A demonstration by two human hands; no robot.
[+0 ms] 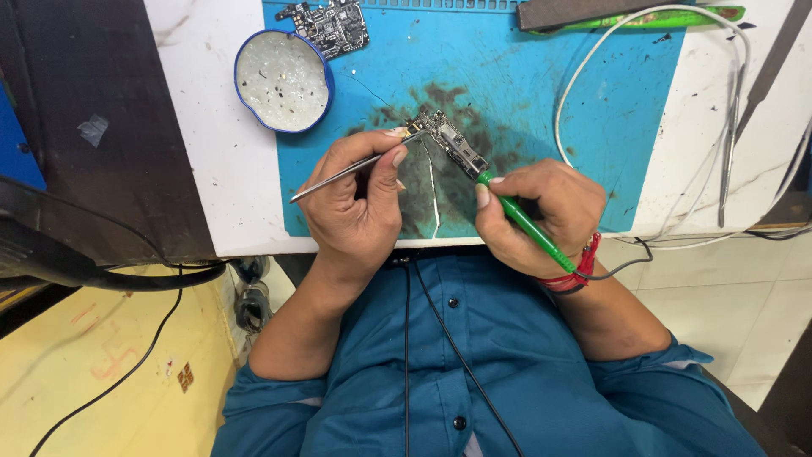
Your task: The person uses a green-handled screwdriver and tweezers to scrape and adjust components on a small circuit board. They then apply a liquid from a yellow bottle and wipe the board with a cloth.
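Small circuit board mid-mat on the blue mat, nearer its front edge, on the scorched patch. Left hand pinching metal tweezers, tips at the board's left end; right hand wrapped tight round the green soldering iron, tip at the board's near end. Likely light, stiff, fragile: best held by bare edges only, never by components. Round blue-rimmed tin and second board toward the mat's back-left corner.

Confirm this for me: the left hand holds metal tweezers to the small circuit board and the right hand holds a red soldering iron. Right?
Not quite. The head view shows the soldering iron in the right hand is green, not red. The left hand does hold metal tweezers to the small circuit board.
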